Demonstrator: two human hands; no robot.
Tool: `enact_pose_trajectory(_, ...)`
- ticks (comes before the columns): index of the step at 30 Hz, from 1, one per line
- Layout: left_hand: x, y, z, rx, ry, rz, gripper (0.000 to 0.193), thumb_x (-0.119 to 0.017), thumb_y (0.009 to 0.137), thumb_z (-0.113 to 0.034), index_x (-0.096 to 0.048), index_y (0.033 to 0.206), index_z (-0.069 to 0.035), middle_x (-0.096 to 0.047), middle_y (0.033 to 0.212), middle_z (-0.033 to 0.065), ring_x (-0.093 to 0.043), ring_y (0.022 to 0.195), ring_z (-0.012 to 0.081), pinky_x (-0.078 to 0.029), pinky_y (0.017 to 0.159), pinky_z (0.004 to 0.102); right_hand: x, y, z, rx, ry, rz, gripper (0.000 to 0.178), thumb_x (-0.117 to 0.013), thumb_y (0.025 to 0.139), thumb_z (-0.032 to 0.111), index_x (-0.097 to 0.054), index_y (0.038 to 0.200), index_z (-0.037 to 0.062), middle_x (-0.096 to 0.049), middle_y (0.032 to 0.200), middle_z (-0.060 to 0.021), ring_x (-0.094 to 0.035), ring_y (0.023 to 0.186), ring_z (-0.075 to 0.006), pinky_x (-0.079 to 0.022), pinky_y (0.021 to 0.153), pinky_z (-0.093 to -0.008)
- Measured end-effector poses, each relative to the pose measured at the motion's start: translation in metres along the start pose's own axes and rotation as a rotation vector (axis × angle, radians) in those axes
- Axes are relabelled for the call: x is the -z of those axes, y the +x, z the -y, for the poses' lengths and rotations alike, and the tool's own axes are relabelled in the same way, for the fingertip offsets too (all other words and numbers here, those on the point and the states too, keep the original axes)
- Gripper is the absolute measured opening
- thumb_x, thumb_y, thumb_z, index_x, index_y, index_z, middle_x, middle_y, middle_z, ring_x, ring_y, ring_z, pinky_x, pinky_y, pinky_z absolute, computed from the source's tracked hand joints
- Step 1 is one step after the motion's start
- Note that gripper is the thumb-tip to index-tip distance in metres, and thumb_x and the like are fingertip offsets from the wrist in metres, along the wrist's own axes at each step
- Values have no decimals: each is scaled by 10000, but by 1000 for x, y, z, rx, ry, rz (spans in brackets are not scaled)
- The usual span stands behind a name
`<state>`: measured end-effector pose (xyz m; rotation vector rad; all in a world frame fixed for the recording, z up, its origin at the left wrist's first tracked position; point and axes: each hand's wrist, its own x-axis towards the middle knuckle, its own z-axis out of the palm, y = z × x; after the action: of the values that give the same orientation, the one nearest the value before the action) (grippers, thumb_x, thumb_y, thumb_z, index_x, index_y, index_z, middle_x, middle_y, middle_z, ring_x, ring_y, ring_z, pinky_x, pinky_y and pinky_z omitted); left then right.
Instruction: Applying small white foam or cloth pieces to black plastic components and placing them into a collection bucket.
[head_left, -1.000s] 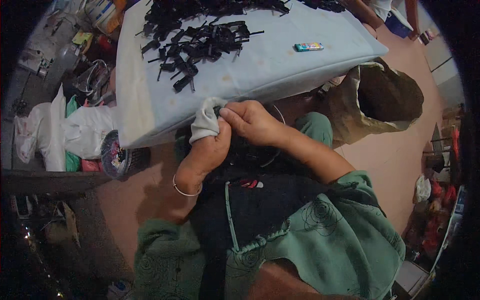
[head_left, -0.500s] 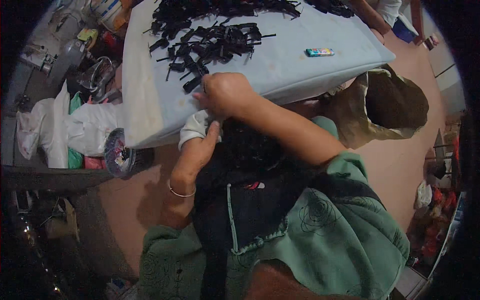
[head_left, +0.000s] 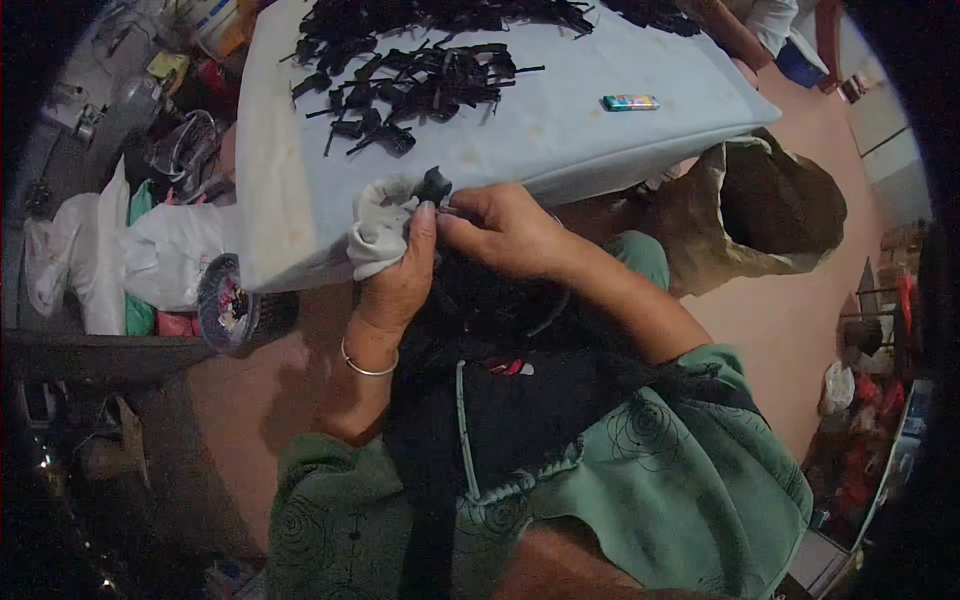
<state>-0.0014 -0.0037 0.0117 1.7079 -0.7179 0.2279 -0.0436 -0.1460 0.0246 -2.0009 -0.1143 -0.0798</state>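
Observation:
A small black plastic part (head_left: 436,186) stands up between my two hands at the near edge of the pale padded table (head_left: 560,130). My left hand (head_left: 400,280) grips it with the thumb pressed against it. White cloth (head_left: 372,235) covers the left fingers, so they are hidden. My right hand (head_left: 510,232) pinches the part's near end from the right; its fingertips are close to the left thumb. Beyond the hands lies a heap of similar black parts with thin stems (head_left: 430,85). A colourful lighter-shaped object (head_left: 631,103) rests to the right of the heap.
On the right stands an open brown sack (head_left: 700,220). A clear bowl of small bits (head_left: 228,305) and white bags (head_left: 175,255) are left of the table. Another person's arm (head_left: 732,35) reaches in at the far right. Black fabric (head_left: 500,400) covers my lap.
My right hand has drawn back from the heap's near edge to my left hand. A black part now shows between the hands, and the heap's nearest piece is gone from its place.

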Motion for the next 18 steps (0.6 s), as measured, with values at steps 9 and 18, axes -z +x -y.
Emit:
enact_pose_trajectory(9, 5, -3, -13, -61, 243, 136, 292, -582, 802, -133, -467, 1026, 14, -556, 885, 97, -555, 751, 184, -452, 657, 287, 9, -17, 8, 8, -90, -21, 273, -546, 803, 239, -528, 775, -33, -444, 530, -126, -384, 528, -87, -378, 483, -328)
enact_pose_trajectory(18, 7, 2, -39, 287, -278, 268, 230, -562, 813, -96, -461, 1001, -11, -534, 835, 70, -531, 611, 106, -439, 538, 223, 15, -24, -2, 179, -164, -225, 222, -524, 795, 183, -495, 706, -18, -437, 535, -91, -423, 528, -93, -370, 476, -308)
